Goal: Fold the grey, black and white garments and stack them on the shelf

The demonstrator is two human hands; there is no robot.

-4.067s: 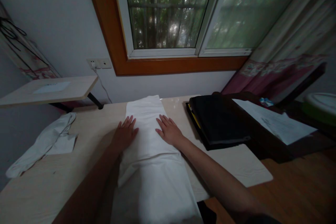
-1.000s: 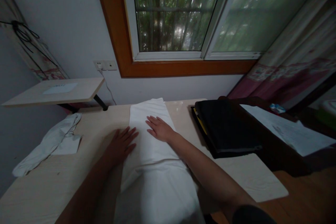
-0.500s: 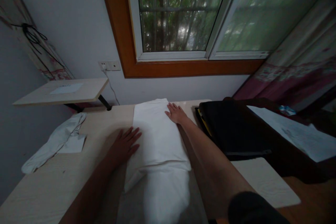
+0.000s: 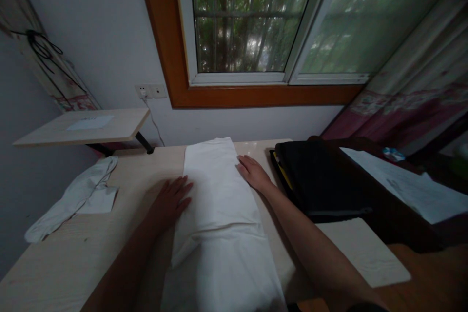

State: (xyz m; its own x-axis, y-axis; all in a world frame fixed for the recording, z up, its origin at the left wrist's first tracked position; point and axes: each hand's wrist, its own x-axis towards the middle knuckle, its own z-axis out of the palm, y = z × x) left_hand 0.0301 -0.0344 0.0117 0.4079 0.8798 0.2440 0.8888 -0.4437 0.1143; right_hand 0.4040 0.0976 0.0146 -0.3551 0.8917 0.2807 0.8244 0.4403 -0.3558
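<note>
A long piece of white folded cloth (image 4: 217, 190) lies flat on the pale wooden table (image 4: 139, 170), running from the far edge toward me. A crease crosses it about halfway down, with a loose fold at its left side. On its left edge rests my left hand (image 4: 170, 202), palm down with the fingers spread. Against the right edge, farther up, lies my right hand (image 4: 254, 173), fingers stretched out and touching the cloth. Neither hand grips anything. What kind of garment or linen the cloth is, I cannot tell.
A crumpled white cloth (image 4: 75, 200) lies at the left, below a small raised shelf (image 4: 87, 124) bearing a paper. At the right sit a black case (image 4: 321, 175) and a sheet of paper (image 4: 405, 183). Behind the table are a wall socket (image 4: 150, 91) and window.
My right hand has moved down and slightly right along the cloth's edge, with its fingers closer together. My left hand stays almost in place. The cloth's near part now looks wider on the right.
</note>
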